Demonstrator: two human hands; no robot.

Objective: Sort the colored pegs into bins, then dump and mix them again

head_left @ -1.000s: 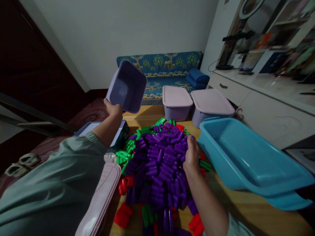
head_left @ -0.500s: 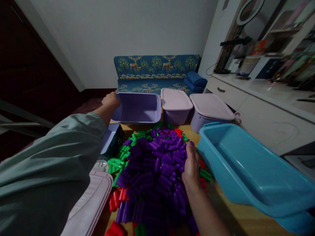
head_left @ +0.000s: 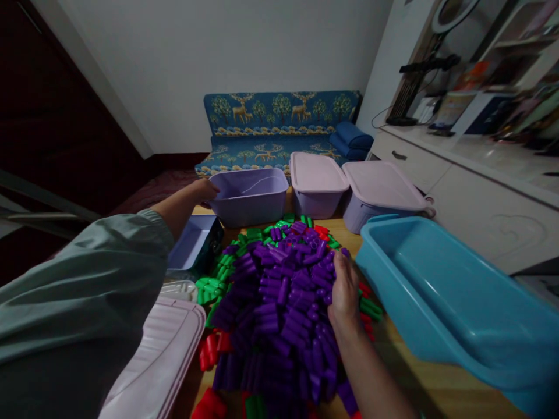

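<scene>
My left hand [head_left: 205, 190] reaches far forward and is closed on the left rim of an empty lavender storage bin [head_left: 251, 209], which stands upright at the back of the table. My right hand [head_left: 344, 291] rests open against the right side of a big heap of purple plastic pieces [head_left: 279, 297], shaped like joined rounded tubes. Similar green pieces [head_left: 210, 289] lie around the heap's left and back edges. Red pieces [head_left: 208, 351] lie at its front left, and more red and green ones show beyond my right hand.
A light-blue tub [head_left: 463, 285] stands at the right. Two lidded purple bins [head_left: 317, 201] stand at the back. A pale pink lid [head_left: 157, 355], a clear lid [head_left: 181, 289] and a small open box [head_left: 190, 244] lie at the left. A patterned sofa [head_left: 279, 125] is behind the table.
The lavender bin has gone from tipped toward me to upright, with my left hand lowering at its left rim. My right hand stays beside the heap. The view has shifted slightly.
</scene>
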